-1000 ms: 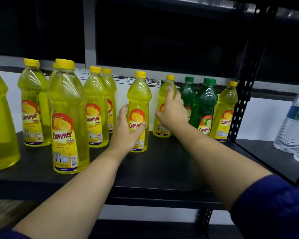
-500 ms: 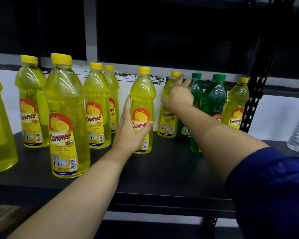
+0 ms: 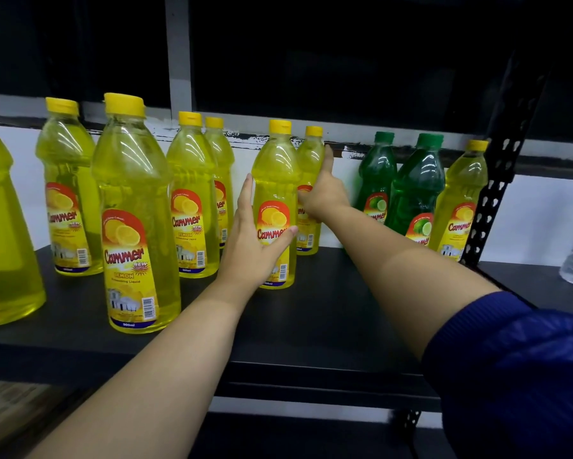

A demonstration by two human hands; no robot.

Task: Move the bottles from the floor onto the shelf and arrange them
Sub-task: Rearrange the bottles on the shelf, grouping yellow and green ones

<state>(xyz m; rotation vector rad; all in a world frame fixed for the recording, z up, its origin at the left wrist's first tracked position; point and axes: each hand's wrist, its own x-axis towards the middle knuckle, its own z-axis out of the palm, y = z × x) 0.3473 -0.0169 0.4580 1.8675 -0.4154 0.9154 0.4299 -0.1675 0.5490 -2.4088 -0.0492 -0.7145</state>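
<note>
**Desk:** What does the frame show?

**Photographer:** A person's left hand (image 3: 255,240) cups a yellow lemon bottle (image 3: 276,207) standing mid-shelf, fingers straight up its left side, thumb stretched across the label. The right hand (image 3: 321,193) reaches behind it to a second yellow bottle (image 3: 311,190) at the back, forefinger raised along its shoulder; whether the other fingers wrap it, I cannot tell.

**Desk:** And the rest of the stock?

**Photographer:** All upright on the black shelf (image 3: 328,313): more yellow bottles to the left, two green bottles (image 3: 410,193) and one more yellow bottle at right.

**Desk:** Risks?

**Photographer:** Likely a topple. These are tall, narrow bottles; a push high on the rear one could tip it against the wall or into the front one. The right forearm also crosses just before the green pair, so a careless sweep might knock them over. A loose, flat-fingered hold on the front bottle could let it slide or rock.
</note>
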